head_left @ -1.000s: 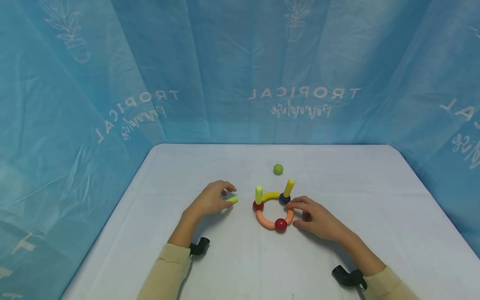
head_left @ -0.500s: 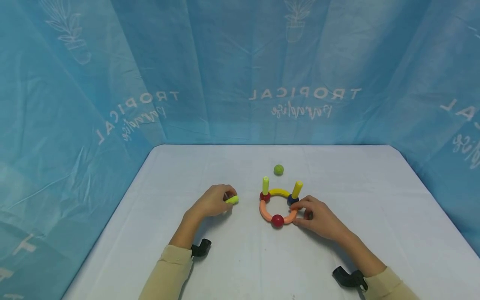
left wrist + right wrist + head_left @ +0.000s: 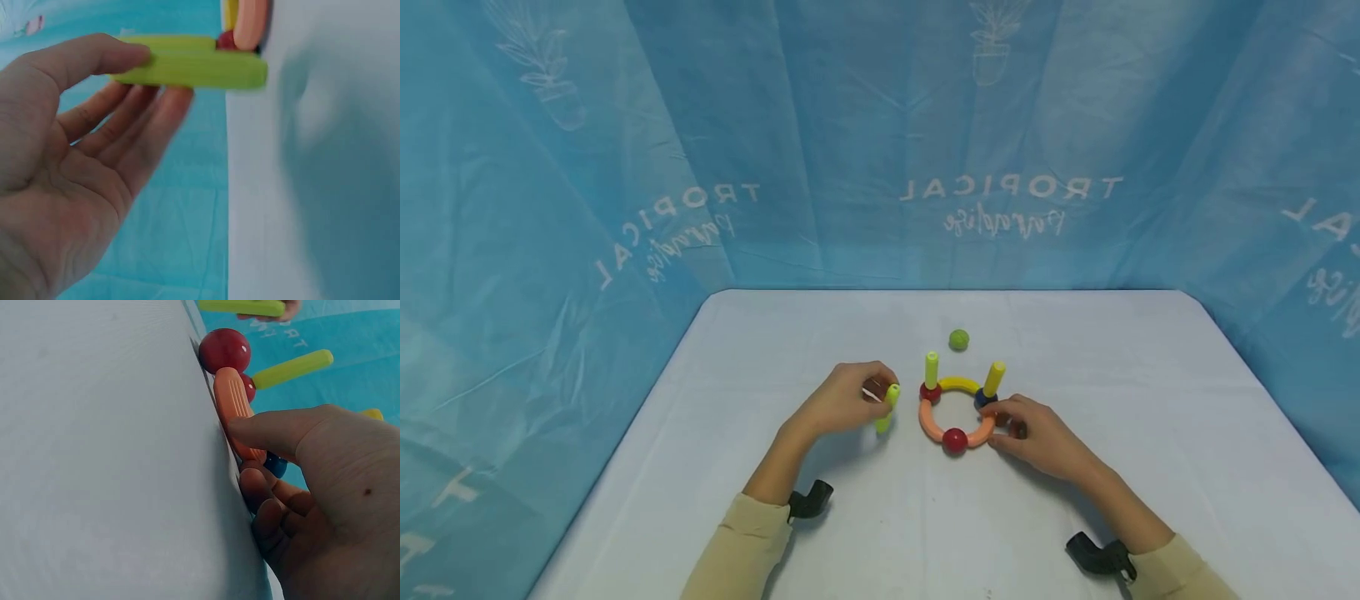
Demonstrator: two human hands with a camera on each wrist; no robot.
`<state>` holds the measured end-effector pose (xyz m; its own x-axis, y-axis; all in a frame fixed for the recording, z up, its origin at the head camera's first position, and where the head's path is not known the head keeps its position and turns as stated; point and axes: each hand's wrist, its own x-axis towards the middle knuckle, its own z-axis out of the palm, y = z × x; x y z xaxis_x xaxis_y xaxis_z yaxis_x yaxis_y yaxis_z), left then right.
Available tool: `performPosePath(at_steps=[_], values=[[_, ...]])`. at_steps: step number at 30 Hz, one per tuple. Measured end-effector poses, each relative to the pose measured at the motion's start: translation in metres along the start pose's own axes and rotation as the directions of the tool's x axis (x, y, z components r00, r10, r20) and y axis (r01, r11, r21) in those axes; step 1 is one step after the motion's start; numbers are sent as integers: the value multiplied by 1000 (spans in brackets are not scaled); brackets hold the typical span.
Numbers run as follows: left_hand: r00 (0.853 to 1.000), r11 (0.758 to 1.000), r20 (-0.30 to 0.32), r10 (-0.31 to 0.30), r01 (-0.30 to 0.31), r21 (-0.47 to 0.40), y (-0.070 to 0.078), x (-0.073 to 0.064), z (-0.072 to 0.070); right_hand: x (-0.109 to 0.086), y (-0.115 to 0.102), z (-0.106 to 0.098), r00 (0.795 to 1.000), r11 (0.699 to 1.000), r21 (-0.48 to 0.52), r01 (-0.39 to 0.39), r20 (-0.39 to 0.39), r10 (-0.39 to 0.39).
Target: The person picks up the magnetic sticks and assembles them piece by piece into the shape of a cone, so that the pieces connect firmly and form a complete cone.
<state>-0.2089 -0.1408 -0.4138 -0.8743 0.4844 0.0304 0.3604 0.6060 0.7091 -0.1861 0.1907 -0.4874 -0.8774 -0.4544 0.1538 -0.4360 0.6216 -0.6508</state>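
My left hand (image 3: 842,400) pinches a yellow-green rod (image 3: 206,70) between thumb and fingers, raised over the table and nearly upright. To its right lies a ring of curved pieces joined by balls: a yellow arc (image 3: 958,384), orange arcs (image 3: 928,423), a front red ball (image 3: 955,441), a left red ball (image 3: 930,392) and a blue ball (image 3: 985,400). Another yellow-green rod (image 3: 932,370) stands in the left red ball; a yellow rod (image 3: 995,378) leans up from the blue one. My right hand (image 3: 1037,433) pinches the right-hand orange arc (image 3: 232,397), partly covering it.
A green ball (image 3: 958,339) lies behind the ring on the white table (image 3: 1060,342). Blue printed cloth (image 3: 850,150) hangs behind and at both sides. Each wrist carries a black camera mount (image 3: 811,500).
The left hand has picked up the rod, tilted it from lying to nearly upright and moved right. The right hand has gripped the orange arc, and the ring has shifted and turned slightly.
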Motion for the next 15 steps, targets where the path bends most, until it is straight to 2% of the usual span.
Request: performPosePath(at_steps=[4,7,9,12,15], values=[[999,996,-14,34,-35,-81,13,0,7,1,-1,0,1000,1000,7,-9,17,9],[993,981,-61,97,-105,-161,22,0,16,1,-2,0,1000,1000,9,-9,26,9],[982,966,-104,160,-178,-189,25,1,23,1,-2,1,1000,1000,3,-1,24,1],[952,941,-156,262,-288,-176,29,4,37,1,-2,1,1000,1000,-5,10,16,-10],[929,925,-177,326,-352,-143,33,7,49,0,-2,1,1000,1000,-8,18,11,-18]])
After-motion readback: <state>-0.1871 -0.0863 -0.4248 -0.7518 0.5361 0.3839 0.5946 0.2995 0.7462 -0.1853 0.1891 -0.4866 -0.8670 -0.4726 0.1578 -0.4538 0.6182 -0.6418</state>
